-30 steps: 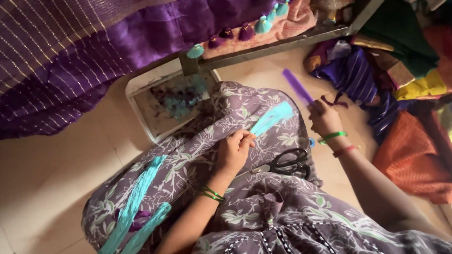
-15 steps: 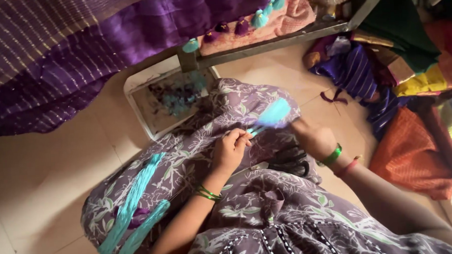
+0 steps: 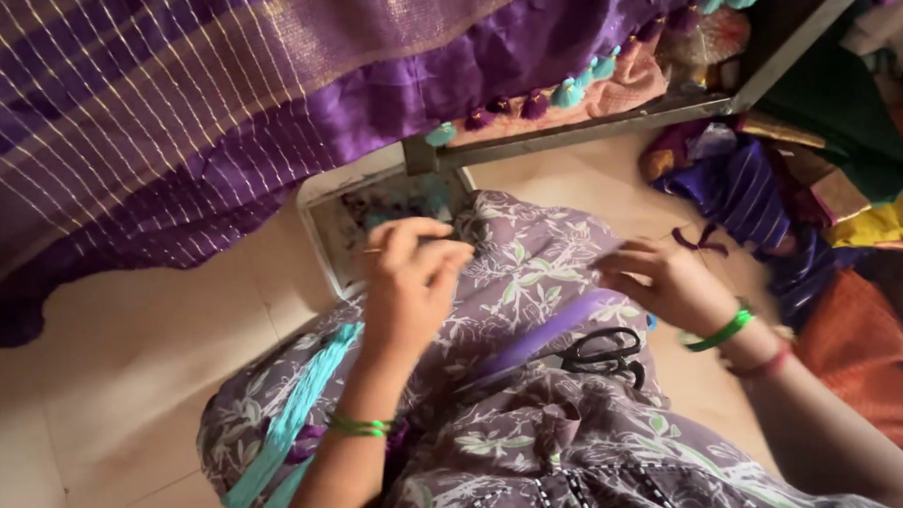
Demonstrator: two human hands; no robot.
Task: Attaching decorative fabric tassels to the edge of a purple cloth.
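Across the lap of grey floral cloth [image 3: 533,281], a long flat purple strip [image 3: 549,333] runs diagonally, its upper end grasped in the right hand [image 3: 663,282], while the left hand [image 3: 412,275], fingers pinched on something too small to tell, hovers just beside the shallow tray [image 3: 323,238] and farther from the strip.

The pale floor [image 3: 126,396] carries a shallow white tray [image 3: 323,238] of threads just beyond the left fingers [image 3: 411,247], and heaped coloured cloths [image 3: 821,221] well beyond the right fingers [image 3: 627,268], with black scissors [image 3: 600,354] on the lap near them.
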